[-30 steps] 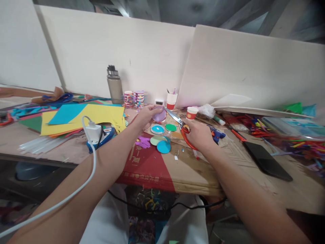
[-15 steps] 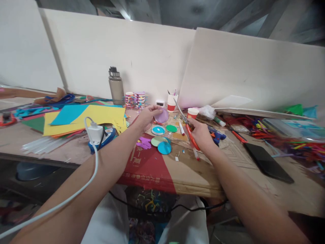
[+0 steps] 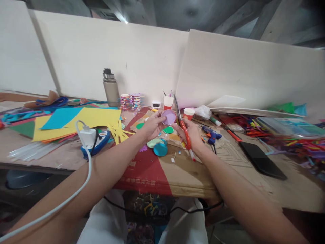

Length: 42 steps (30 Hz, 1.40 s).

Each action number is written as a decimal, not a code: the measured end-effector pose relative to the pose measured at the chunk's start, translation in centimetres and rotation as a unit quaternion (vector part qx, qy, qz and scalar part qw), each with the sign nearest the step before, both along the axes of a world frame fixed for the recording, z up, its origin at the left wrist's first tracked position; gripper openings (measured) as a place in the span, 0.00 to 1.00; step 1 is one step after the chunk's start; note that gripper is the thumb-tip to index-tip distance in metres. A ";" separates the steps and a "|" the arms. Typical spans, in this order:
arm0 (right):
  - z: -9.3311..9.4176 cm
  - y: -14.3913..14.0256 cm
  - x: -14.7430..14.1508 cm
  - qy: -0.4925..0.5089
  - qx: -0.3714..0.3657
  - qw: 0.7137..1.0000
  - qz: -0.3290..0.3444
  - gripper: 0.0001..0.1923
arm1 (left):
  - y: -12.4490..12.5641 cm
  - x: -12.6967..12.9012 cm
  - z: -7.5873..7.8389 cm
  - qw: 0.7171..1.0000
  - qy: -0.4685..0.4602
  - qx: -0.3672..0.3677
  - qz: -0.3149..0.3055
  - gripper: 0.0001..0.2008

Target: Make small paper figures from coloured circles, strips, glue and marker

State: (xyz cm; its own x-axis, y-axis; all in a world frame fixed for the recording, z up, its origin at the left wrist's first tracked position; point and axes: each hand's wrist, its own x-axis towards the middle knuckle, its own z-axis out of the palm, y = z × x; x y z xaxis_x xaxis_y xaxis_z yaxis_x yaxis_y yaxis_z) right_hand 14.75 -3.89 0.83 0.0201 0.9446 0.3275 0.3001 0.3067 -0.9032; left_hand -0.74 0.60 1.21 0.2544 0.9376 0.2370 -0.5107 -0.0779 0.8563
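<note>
My left hand [image 3: 154, 125] pinches a round purple paper disc [image 3: 169, 117] above the middle of the table. In my right hand [image 3: 191, 133] are scissors with red-orange handles [image 3: 188, 139], their blades [image 3: 177, 105] pointing up and away, just right of the disc. The purple disc and the scissors are close but appear apart. Below my hands lie a blue paper disc [image 3: 160, 149], a pale green disc [image 3: 152, 143] and a green disc [image 3: 168, 129], the last partly covered. Small paper scraps [image 3: 173, 159] are scattered on the cardboard.
Yellow and blue paper sheets [image 3: 96, 118] lie left, near a plugged power strip [image 3: 101, 140] with a white cable across my left arm. A bottle [image 3: 111, 89], two decorated cups [image 3: 135, 101] and paper cups [image 3: 188, 113] stand behind. To the right are a blue glue gun [image 3: 212, 135] and a phone [image 3: 262, 160].
My left hand has brought the purple disc rightward, closer to the scissors. My right hand has shifted slightly left, and the blades now stand more upright. The whole view has moved a little.
</note>
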 end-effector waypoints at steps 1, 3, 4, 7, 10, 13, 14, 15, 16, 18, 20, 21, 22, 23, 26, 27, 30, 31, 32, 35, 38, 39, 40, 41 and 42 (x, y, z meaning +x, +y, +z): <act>-0.1 0.1 0.0 -0.001 0.000 1.000 -0.004 0.23 | -0.1 0.1 -0.1 1.000 0.000 0.002 -0.010 0.10; -0.2 0.3 0.1 0.004 0.004 1.000 -0.008 0.24 | -0.2 0.2 -0.3 1.000 0.005 0.012 -0.026 0.10; -0.2 0.3 0.2 0.008 0.006 1.000 -0.007 0.24 | -0.2 0.1 -0.5 0.999 0.014 0.020 -0.028 0.11; -0.3 0.4 0.5 0.015 0.023 1.000 -0.007 0.25 | 0.1 -0.1 -0.8 0.994 0.077 0.071 -0.010 0.14; -0.3 0.3 0.6 0.016 0.038 0.999 -0.010 0.24 | 0.5 -0.3 -1.1 0.975 0.164 0.153 0.008 0.16; -0.2 0.3 0.7 0.003 0.046 0.999 -0.007 0.21 | 0.8 -0.3 -1.5 0.948 0.230 0.218 0.036 0.16; -0.2 0.3 0.7 -0.008 0.053 0.999 -0.007 0.19 | 0.8 -0.3 -1.6 0.940 0.248 0.230 0.045 0.15; -0.1 0.2 0.6 -0.020 0.063 0.998 -0.008 0.17 | 0.8 -0.3 -1.8 0.933 0.265 0.237 0.052 0.15; -0.1 0.2 0.6 -0.032 0.074 0.997 -0.011 0.16 | 0.8 -0.2 -1.9 0.929 0.278 0.239 0.053 0.14; 0.0 0.1 0.6 -0.054 0.096 0.994 -0.017 0.14 | 0.5 -0.1 -2.0 0.927 0.293 0.231 0.043 0.11; -0.1 0.0 0.7 -0.058 0.104 0.993 -0.011 0.14 | 0.2 0.0 -1.9 0.933 0.290 0.211 0.029 0.09; -0.2 0.0 0.7 -0.050 0.104 0.993 0.000 0.14 | 0.0 0.0 -1.7 0.938 0.281 0.200 0.025 0.09; -0.3 0.0 0.8 -0.037 0.104 0.994 0.013 0.14 | -0.2 0.0 -1.5 0.943 0.270 0.191 0.024 0.10; -0.5 0.0 0.8 -0.022 0.108 0.994 0.026 0.15 | -0.3 0.0 -1.2 0.948 0.258 0.184 0.030 0.10; -0.6 0.1 1.2 -0.001 0.148 0.989 0.030 0.13 | -0.5 -0.4 -0.3 0.954 0.225 0.175 0.089 0.10; -0.5 0.0 1.4 -0.007 0.161 0.987 0.023 0.12 | -0.5 -0.6 0.0 0.954 0.215 0.173 0.117 0.09; 0.0 -0.5 1.5 -0.009 0.154 0.988 0.021 0.12 | -0.1 -1.5 0.6 0.953 0.170 0.169 0.184 0.08; 0.2 -0.9 1.5 0.001 0.133 0.991 0.033 0.12 | 0.1 -1.8 0.8 0.953 0.155 0.170 0.198 0.08; 0.5 -1.3 1.4 0.011 0.106 0.993 0.048 0.11 | 0.3 -2.0 0.9 0.952 0.141 0.171 0.209 0.08; 0.9 -2.5 1.0 -0.009 0.034 0.994 0.104 0.11 | 0.8 -2.5 0.9 0.949 0.116 0.181 0.232 0.11; 1.3 -3.3 0.7 -0.072 0.006 0.988 0.139 0.11 | 1.3 -2.8 0.8 0.945 0.099 0.196 0.241 0.13; 1.4 -3.4 0.6 -0.093 0.003 0.985 0.144 0.13 | 1.4 -2.8 0.7 0.944 0.093 0.200 0.244 0.13; 1.5 -3.5 0.6 -0.112 0.002 0.983 0.146 0.14 | 1.5 -2.9 0.6 0.944 0.086 0.203 0.245 0.13; 1.6 -3.6 0.6 -0.125 0.002 0.981 0.146 0.15 | 1.6 -2.9 0.6 0.945 0.080 0.203 0.245 0.13; 1.7 -3.6 0.5 -0.133 0.001 0.980 0.147 0.16 | 1.7 -2.9 0.5 0.946 0.072 0.202 0.244 0.13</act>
State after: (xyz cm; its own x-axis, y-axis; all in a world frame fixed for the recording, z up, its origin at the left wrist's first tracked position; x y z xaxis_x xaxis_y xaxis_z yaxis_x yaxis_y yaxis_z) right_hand 15.28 -7.50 2.51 -0.3393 0.8962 0.2859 0.4238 0.4170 -0.8041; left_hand -3.61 2.27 1.74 -0.1289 0.7923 0.5964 -0.2090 -0.6096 0.7647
